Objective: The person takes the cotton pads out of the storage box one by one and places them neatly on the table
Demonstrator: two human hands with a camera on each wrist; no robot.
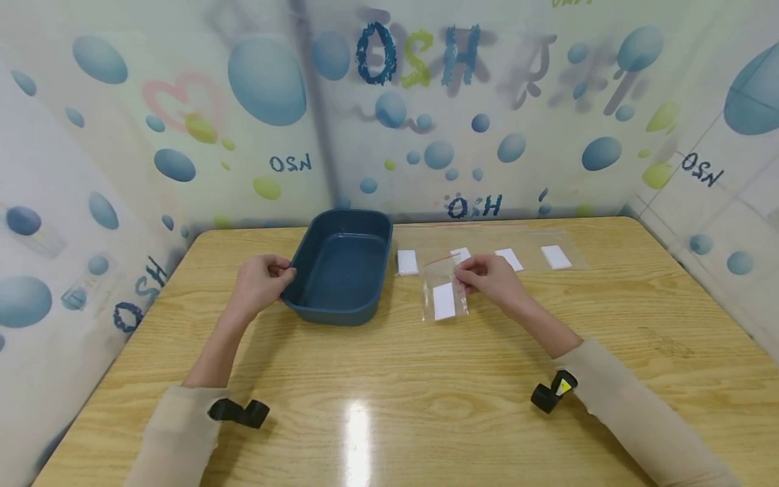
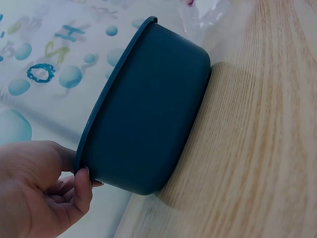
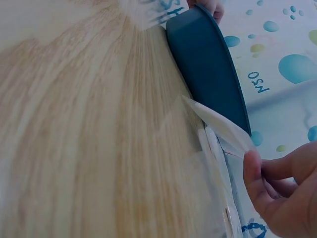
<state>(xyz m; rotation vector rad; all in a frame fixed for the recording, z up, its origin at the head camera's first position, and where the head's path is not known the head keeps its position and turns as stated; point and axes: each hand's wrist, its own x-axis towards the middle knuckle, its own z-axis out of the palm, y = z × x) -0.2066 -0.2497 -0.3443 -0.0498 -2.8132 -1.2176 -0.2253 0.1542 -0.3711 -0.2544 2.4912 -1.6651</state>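
Observation:
A dark blue plastic basin (image 1: pixel 341 270) stands toward the back of the wooden table, left of centre. My left hand (image 1: pixel 262 284) pinches its rim at the near left corner, thumb outside, as the left wrist view also shows. To the basin's right my right hand (image 1: pixel 493 277) holds a small clear zip bag (image 1: pixel 429 289) by its right edge, between thumb and fingers. Inside that bag sits a white rectangular block or card (image 1: pixel 443 302). In the right wrist view the pinched bag (image 3: pixel 223 124) hangs tilted beside the basin (image 3: pixel 203 54).
Behind the held bag, more clear bags lie in a row along the table's back, with white pieces such as the leftmost one (image 1: pixel 407 262) and the rightmost one (image 1: pixel 556 257). A wall (image 1: pixel 389 169) printed with blue bubbles rises behind the wooden table (image 1: pixel 414 392).

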